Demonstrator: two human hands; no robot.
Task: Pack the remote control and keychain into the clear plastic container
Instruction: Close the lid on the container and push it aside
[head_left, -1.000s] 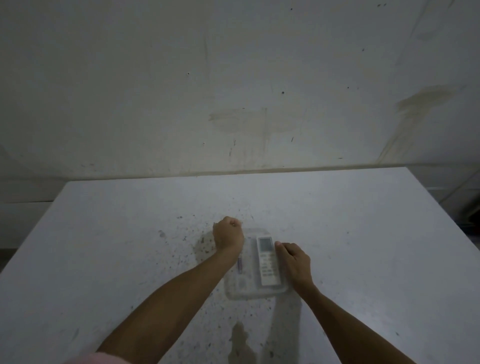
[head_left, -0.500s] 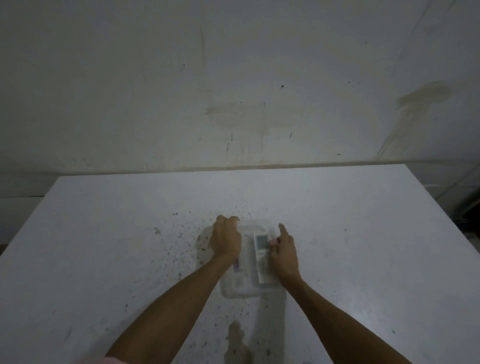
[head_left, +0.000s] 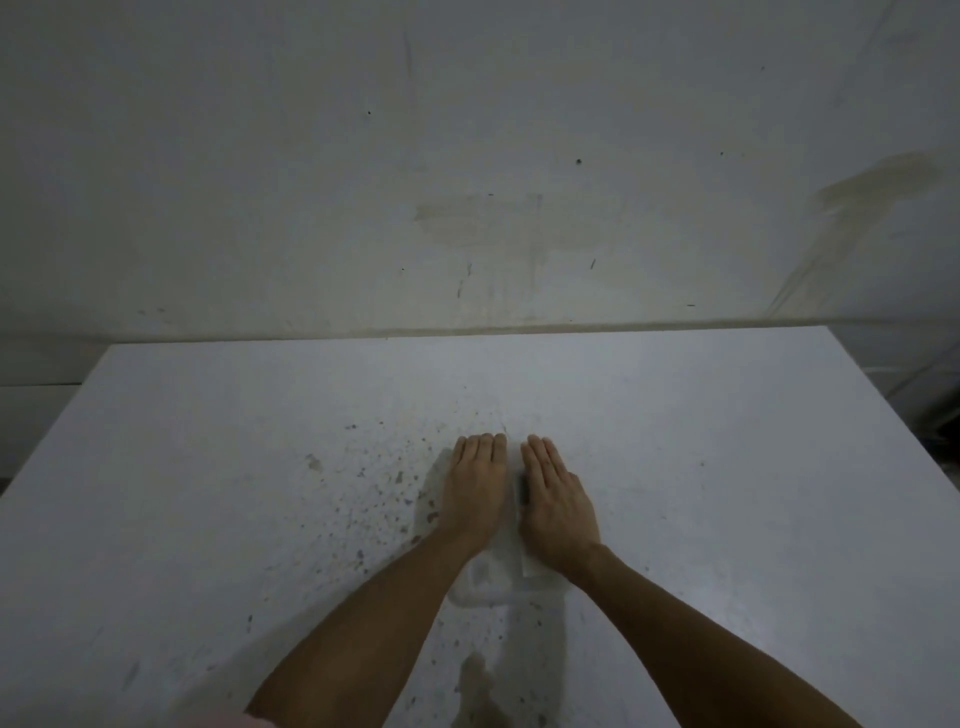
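Two hands, both flat, palms down, fingers straight and together, side by side on top of one clear plastic container (head_left: 488, 584). Left hand (head_left: 475, 486) covers the container's left half; right hand (head_left: 558, 501) covers the right half. Neither hand is curled around anything: they press or rest on the top surface, no grasp visible. A narrow gap separates the two hands.

In that gap, one small dark patch (head_left: 524, 489) shows against the right hand's inner edge; it sits under the clear top, but can't tell which item it belongs to. One white corner (head_left: 530, 565) pokes out below the right wrist, inside the container, consistent with the remote control's near end. Rest of the remote is hidden by the right hand. Keychain: can't pick it out, left hand covers that side.

Container's near end is exposed between the two forearms, rounded corners, translucent, sitting flat on the bench (head_left: 727, 467). Count: one container, one bench.

Bench is white, one surface, with dark speckles scattered left of the left hand and around the forearms. Its far edge meets a stained pale wall (head_left: 467, 156). Lighting is dim.
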